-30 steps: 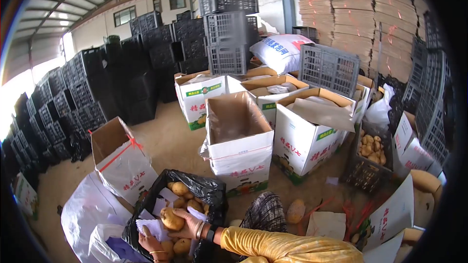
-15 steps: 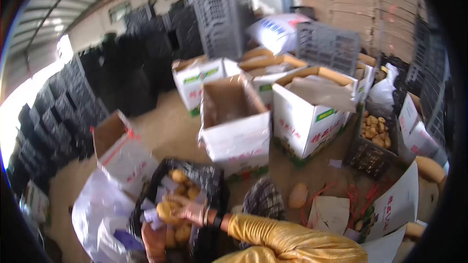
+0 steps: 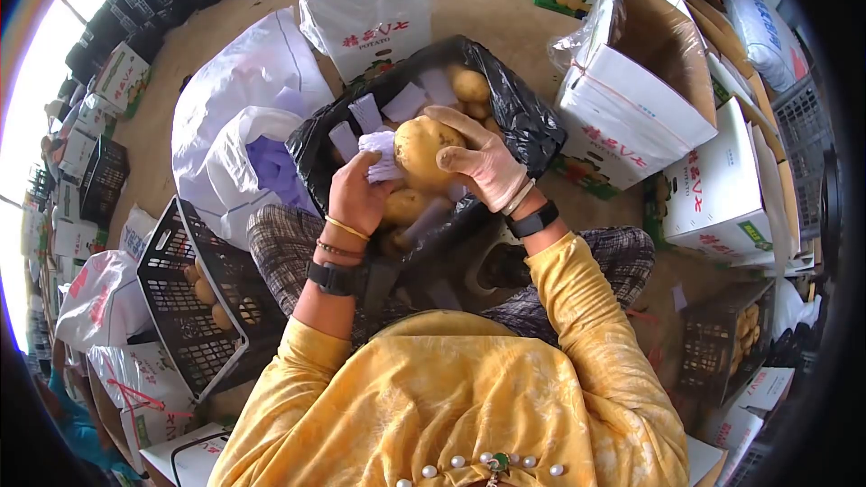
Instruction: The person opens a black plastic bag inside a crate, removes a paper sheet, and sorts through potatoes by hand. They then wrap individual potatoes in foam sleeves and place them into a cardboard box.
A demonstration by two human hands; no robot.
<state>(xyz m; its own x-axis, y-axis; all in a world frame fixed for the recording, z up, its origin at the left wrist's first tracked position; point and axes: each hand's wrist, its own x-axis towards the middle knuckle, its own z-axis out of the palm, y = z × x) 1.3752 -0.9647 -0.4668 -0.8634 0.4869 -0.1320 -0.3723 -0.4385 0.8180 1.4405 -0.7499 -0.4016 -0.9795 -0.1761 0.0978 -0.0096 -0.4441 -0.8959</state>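
Note:
A large potato (image 3: 422,155) is held over the black-lined crate (image 3: 528,117) by my right hand (image 3: 490,165), which wears a pale glove. Its thumb and fingers grip the potato's right side. Against the left side of that potato, my left hand (image 3: 357,191) pinches a white foam net sleeve (image 3: 382,159). The sleeve looks bunched up, touching the potato. Below and behind them in the crate lie other potatoes (image 3: 470,87) and loose pale sleeves (image 3: 405,102). The crate stands between my knees.
A white sack (image 3: 233,158) of purple-white sleeves stands left of the crate. Potato cartons stand ahead (image 3: 368,18) and right (image 3: 636,99). Black crates with potatoes sit at left (image 3: 194,343) and lower right (image 3: 708,361). Part of another person in blue (image 3: 77,424) shows lower left.
My view has swung down onto the crate. The potato under my right hand is now raised and gripped. My left hand, earlier at the crate's near side, now holds a foam sleeve against it.

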